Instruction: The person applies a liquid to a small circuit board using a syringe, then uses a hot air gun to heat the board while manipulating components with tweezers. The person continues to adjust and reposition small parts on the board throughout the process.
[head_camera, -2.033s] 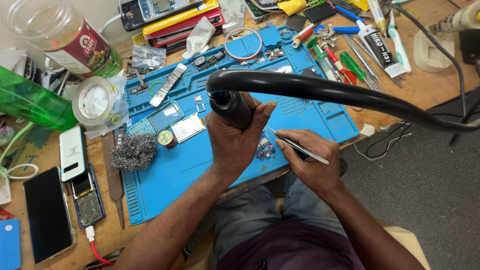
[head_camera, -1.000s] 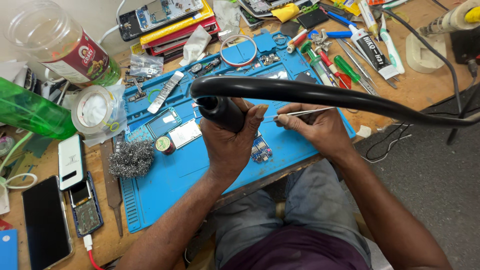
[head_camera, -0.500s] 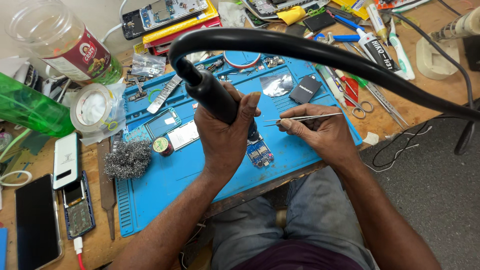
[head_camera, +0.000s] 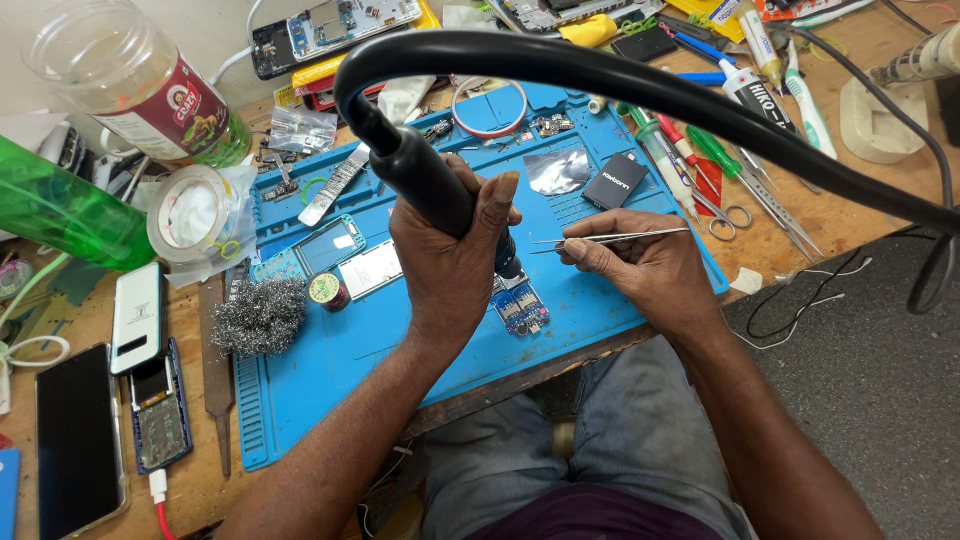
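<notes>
A phone repair workshop is showing here — a blue repair mat (head_camera: 330, 390), loose circuit boards (head_camera: 520, 310), screwdrivers (head_camera: 690, 150) and dismantled phones (head_camera: 160, 415) are crowding the bench.

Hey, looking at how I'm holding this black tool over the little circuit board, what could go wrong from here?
The left hand aims the black tool down at the small circuit board, which lies loose on the blue mat, so it may shift. The right hand holds tweezers close to the tool's tip and fingers could meet it. The thick hose arcs over the bench and might drag bottles or tools.
</notes>
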